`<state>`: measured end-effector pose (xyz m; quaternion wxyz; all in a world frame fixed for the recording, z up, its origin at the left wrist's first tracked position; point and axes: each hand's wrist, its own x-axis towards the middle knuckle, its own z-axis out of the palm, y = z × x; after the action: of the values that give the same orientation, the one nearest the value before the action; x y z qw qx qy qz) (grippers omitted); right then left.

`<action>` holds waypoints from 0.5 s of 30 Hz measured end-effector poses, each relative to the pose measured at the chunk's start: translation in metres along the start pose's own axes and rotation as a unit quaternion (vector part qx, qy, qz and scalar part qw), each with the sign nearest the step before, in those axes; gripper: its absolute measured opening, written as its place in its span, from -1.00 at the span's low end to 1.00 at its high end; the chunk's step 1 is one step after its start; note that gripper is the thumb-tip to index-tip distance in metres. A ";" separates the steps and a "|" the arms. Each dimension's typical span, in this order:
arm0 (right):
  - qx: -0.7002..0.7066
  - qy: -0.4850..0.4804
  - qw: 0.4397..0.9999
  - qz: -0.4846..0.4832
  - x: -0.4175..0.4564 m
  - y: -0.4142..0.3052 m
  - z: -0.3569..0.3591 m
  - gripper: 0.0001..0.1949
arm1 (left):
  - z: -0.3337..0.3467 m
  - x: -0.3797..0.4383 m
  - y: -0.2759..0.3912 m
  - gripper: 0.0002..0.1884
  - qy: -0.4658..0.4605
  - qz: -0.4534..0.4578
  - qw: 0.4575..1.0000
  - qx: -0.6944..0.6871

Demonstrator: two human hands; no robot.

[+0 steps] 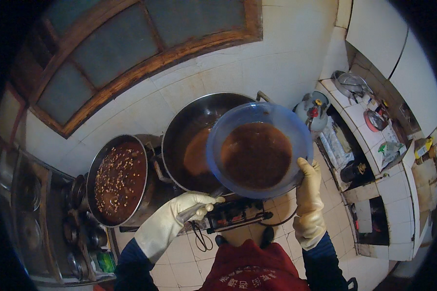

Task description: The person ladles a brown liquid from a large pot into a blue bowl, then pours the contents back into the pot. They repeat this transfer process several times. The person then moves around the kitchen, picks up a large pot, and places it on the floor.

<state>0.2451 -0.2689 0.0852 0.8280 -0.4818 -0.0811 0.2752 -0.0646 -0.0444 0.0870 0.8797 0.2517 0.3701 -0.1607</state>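
Note:
My left hand (193,208), in a cream rubber glove, is closed on the handle of a utensil whose far end is hidden. My right hand (308,182), gloved alike, grips the right rim of a translucent blue plastic basin (302,142). Dark brown liquid (256,154) lies in the basin. The basin overlaps the right part of a large dark wok (182,127), which has reddish-brown liquid (196,152) at its bottom. To the left stands a deep metal pot (145,171) of red-brown broth with many pale seeds or spice bits (118,174) floating on it.
A gas cylinder (315,112) stands behind the basin at the right. Beyond it runs a white tiled counter (357,116) with a strainer (349,82) and small items. Stacked pans fill a shelf (51,218) at the left. A wood-framed window (160,54) is above the wok.

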 end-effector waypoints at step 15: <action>0.006 -0.028 1.000 0.010 0.001 0.002 -0.007 -0.85 | 0.084 -0.183 0.018 -0.61 0.085 0.227 0.970 0.029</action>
<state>0.2483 -0.2729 0.0796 0.8253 -0.4700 -0.0977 0.2974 -0.1314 -0.0586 0.2769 0.8506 0.3674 0.3722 0.0550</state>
